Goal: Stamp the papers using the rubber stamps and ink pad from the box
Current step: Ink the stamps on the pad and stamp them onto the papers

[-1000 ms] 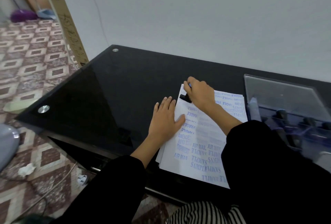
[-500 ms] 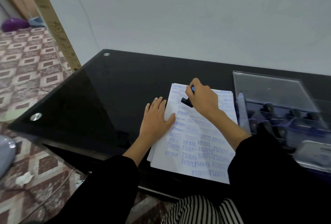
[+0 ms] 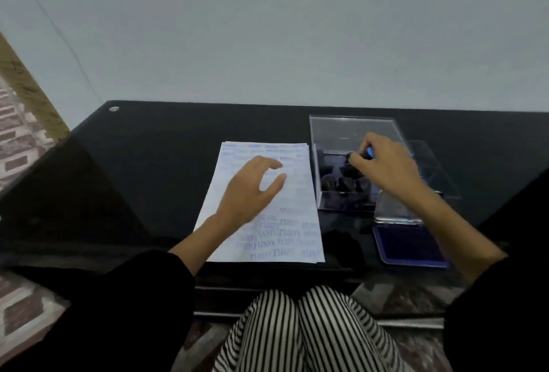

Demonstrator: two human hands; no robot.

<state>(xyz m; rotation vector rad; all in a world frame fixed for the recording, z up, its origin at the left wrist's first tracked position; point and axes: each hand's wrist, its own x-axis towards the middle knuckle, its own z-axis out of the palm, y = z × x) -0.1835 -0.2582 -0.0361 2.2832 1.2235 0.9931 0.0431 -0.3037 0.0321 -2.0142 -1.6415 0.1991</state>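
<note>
2 grips | left grip (image 3: 249,190) wide over "SAMPLE"-stamped papers (image 3: 300,202) | right grip (image 3: 386,169) pinching stamp (image 3: 361,155) over box (image 3: 353,127)

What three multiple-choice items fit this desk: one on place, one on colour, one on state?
1. Where does the ink pad lie? A) right of the papers, nearer the person than the box; B) inside the box; C) left of the papers.
2. Which colour is it? A) red; B) green; C) blue.
3. What is the right hand doing? A) lying flat on the papers; B) holding a stamp at the box; C) hanging empty.
Answers: 1 A, it lies open before the box; 2 C, its pad is dark blue; 3 B, it pinches the stamp.
</note>
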